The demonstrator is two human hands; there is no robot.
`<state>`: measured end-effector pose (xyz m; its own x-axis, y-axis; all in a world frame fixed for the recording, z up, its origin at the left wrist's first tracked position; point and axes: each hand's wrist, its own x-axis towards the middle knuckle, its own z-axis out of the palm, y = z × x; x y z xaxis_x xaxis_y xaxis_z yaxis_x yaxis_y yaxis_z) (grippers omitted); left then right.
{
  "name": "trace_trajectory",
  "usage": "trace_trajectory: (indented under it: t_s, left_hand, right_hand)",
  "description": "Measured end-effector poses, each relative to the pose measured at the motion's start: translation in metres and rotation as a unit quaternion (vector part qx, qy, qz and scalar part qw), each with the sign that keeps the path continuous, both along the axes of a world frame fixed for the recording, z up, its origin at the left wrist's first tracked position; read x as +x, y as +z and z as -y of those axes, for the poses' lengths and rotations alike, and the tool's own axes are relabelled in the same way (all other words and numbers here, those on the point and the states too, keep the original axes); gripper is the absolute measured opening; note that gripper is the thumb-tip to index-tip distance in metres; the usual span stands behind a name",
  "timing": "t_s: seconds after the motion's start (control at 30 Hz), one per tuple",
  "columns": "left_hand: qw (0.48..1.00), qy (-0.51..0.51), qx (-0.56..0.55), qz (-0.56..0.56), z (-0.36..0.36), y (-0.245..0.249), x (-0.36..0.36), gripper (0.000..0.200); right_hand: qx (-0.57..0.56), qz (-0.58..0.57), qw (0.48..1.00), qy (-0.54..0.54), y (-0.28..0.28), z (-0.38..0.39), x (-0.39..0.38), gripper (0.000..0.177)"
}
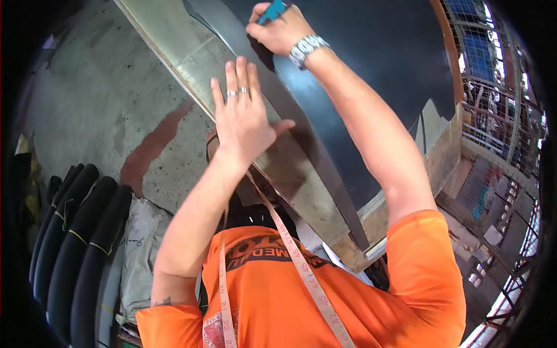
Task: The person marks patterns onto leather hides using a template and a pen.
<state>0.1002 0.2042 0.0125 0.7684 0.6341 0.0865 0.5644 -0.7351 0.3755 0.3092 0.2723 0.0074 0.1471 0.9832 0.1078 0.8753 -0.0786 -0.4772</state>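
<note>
A large dark sheet (377,75) lies over the worktable, and a long dark strip (325,174) runs along its near side. My left hand (241,110) rests with fingers outstretched and thumb spread, over the table's bare edge and the strip's side. Farther up, my right hand (282,32) is closed around a teal-handled tool (272,11) above the dark material; the tool's tip is hidden. A watch circles the right wrist. From my neck hangs a pink measuring tape (301,264) over the orange shirt.
The worktable (200,58) has a worn, pale edge. Several dark rolls (87,232) tied with string stand on the left, beside a whitish wrapped bundle (142,249). Concrete floor (87,110) with a reddish patch stretches leftward. Wire mesh (493,87) lines the right side.
</note>
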Motion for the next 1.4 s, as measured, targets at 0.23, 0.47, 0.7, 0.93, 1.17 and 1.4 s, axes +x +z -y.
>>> trace_trajectory:
  t_s: [0.23, 0.47, 0.7, 0.93, 1.17, 1.4]
  left_hand:
    - [0.99, 0.038, 0.038, -0.129, 0.011, 0.006, 0.018, 0.135]
    - [0.991, 0.043, 0.019, -0.127, 0.011, 0.003, 0.01, 0.128]
    - [0.999, -0.036, -0.026, 0.013, 0.297, -0.019, -0.014, 0.131]
    - [0.999, 0.004, -0.044, -0.002, 0.329, -0.005, -0.008, 0.131]
    - [0.996, 0.029, -0.014, -0.084, 0.333, 0.01, 0.006, 0.131]
    - [0.991, 0.042, -0.017, -0.128, 0.337, 0.009, 0.011, 0.132]
  right_hand:
    - [0.077, 0.038, 0.995, -0.048, -0.019, 0.166, -0.008, 0.02]
    - [0.015, -0.049, 0.999, -0.016, 0.013, 0.308, -0.024, 0.014]
    - [0.02, -0.066, 0.997, -0.038, 0.004, 0.301, -0.028, 0.019]
    - [-0.003, -0.116, 0.987, -0.11, 0.015, 0.303, -0.034, 0.024]
    - [0.009, -0.102, 0.99, -0.096, -0.003, 0.305, -0.028, 0.025]
    - [-0.014, -0.094, 0.992, -0.084, 0.017, 0.418, -0.04, 0.019]
